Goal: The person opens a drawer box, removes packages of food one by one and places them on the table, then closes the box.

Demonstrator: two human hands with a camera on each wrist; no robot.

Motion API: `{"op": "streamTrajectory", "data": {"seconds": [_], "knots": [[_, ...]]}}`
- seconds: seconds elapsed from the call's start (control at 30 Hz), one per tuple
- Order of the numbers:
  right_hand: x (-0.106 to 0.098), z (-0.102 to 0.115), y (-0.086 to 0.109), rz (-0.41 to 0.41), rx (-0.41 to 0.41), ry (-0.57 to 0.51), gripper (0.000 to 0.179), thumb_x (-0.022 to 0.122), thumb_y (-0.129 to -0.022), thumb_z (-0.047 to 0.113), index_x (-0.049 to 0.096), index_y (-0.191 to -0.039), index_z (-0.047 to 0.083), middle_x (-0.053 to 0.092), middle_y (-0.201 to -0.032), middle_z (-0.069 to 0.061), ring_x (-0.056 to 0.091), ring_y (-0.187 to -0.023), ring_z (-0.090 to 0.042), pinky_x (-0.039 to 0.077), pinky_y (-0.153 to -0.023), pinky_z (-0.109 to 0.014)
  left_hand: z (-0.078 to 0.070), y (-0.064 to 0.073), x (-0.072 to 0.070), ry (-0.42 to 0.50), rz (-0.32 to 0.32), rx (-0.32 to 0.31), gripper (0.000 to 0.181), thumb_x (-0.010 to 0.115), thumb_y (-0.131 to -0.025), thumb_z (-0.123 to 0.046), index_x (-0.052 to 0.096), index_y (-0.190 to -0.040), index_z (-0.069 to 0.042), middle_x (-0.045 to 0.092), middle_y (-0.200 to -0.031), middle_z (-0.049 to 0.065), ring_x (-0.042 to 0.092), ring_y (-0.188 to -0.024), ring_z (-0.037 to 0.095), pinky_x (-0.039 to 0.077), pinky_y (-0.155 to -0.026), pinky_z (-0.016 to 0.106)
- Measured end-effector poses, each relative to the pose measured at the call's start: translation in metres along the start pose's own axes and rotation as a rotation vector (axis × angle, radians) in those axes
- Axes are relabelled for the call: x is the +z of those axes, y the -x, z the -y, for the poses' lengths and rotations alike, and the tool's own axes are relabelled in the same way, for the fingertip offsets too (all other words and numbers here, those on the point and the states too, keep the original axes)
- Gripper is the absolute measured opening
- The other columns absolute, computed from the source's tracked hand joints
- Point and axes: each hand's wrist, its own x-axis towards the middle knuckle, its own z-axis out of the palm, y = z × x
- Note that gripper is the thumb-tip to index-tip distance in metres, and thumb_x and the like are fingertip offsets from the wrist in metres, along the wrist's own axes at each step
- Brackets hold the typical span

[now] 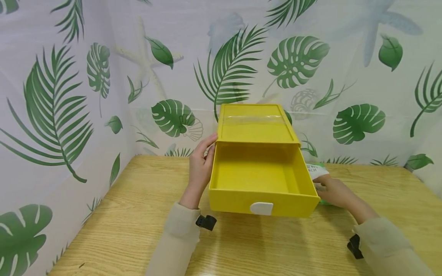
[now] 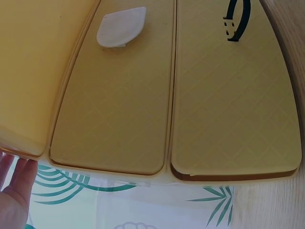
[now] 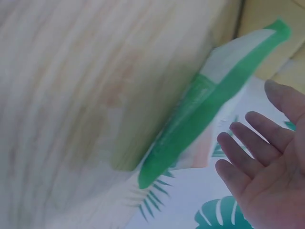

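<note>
A yellow drawer cabinet (image 1: 255, 122) stands on the table, its top drawer (image 1: 262, 203) pulled out toward me with a bare yellow inside and a white tab handle (image 1: 261, 208). My left hand (image 1: 200, 168) touches the cabinet's left side near the top; its fingertips also show at the edge in the left wrist view. To the right of the cabinet lies a green and white packet (image 1: 317, 170), partly hidden behind the drawer. Beside it is my right hand (image 1: 334, 191). In the right wrist view its fingers are spread and extended, apart from the packet (image 3: 209, 102).
Lower drawer fronts show in the left wrist view, one with a white tab (image 2: 121, 27), another with a dark loop (image 2: 239, 19). The wooden table (image 1: 138, 230) meets a leaf-printed backdrop (image 1: 235, 69) behind the cabinet and on the left.
</note>
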Motion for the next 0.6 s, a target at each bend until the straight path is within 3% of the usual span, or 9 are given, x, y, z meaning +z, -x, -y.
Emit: {"op": "streamTrajectory", "data": {"seconds": [0.23,0.47,0.6], "knots": [[-0.010,0.014,0.019,-0.105,0.026,-0.045,0.053,0.049,-0.091,0.030,0.042,-0.122,-0.012,0.045,-0.117,-0.034,0.043,-0.103,-0.048,0.040,-0.078,-0.058,-0.006,0.002,0.001,0.010,0.001,-0.017,0.025,0.046,-0.090,0.001,0.057,-0.112,0.006,0.055,-0.115,0.017,0.051,-0.106,0.026,0.052,-0.071,0.034],[-0.021,0.038,0.038,-0.268,0.017,-0.068,0.056,0.046,-0.091,0.036,0.041,-0.125,-0.008,0.043,-0.120,-0.032,0.039,-0.106,-0.048,0.036,-0.078,-0.063,-0.036,0.002,-0.004,-0.001,0.002,-0.023,0.023,0.045,-0.088,0.009,0.054,-0.108,0.014,0.054,-0.112,0.026,0.051,-0.104,0.034,0.051,-0.071,0.039],[-0.025,0.053,0.047,-0.376,0.001,-0.090,0.051,0.049,-0.091,0.032,0.043,-0.124,-0.007,0.046,-0.119,-0.030,0.040,-0.106,-0.047,0.037,-0.078,-0.062,-0.038,0.003,-0.004,-0.014,-0.005,-0.015,0.022,0.045,-0.087,0.009,0.055,-0.107,0.014,0.054,-0.111,0.025,0.052,-0.103,0.034,0.051,-0.070,0.039]]}}
